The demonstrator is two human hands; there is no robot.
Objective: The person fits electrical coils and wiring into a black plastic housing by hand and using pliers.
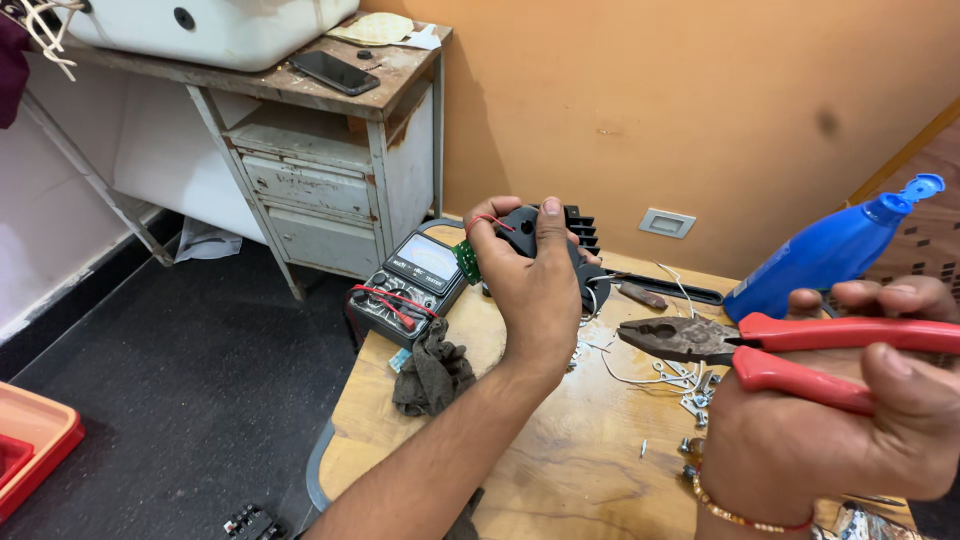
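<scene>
Black finned plastic electrical module (560, 238) clamped in left hand (530, 290) above wooden worktop (560, 460); right hand (850, 420) grips red-handled pliers (760, 345), jaws closed, short of module; wire work apparently under way.

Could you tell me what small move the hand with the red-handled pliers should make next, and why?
Probably bring the pliers leftwards toward the black finned part gripped in the left hand. The right hand holds them apart from it, jaws closed and pointing that way.

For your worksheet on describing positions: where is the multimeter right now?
The multimeter sits at the wooden table's far left corner, just left of the left hand, with a dark rag in front of it.
</scene>
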